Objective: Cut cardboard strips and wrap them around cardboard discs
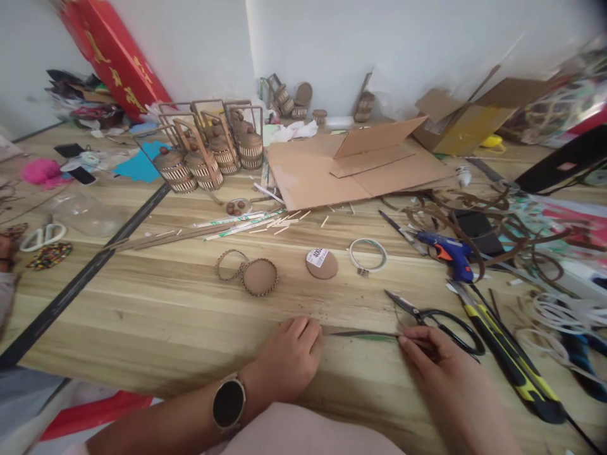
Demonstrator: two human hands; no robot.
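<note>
A thin, flat dark strip (363, 335), with a green tint along part of it, stretches between my two hands just over the wooden table. My left hand (296, 354), with a watch at its wrist, is curled closed on the strip's left end. Thumb and fingertips of my right hand (434, 357) pinch the other end. Close to the right hand lie black-handled scissors (417, 312). Beyond my hands are a cardboard disc (325, 268) with a paper label, a shallow round cardboard piece (259, 278) with a beaded-looking rim, an open ring (218, 272) and a pale hoop (383, 256).
A yellow-black utility knife (509, 354) and a blue glue gun (448, 251) lie at right among brown strips. Small lidded baskets (251, 150) with tall handles stand behind, beside flat cardboard (303, 177). White scissors (45, 236) and another person's hand (6, 248) are at far left.
</note>
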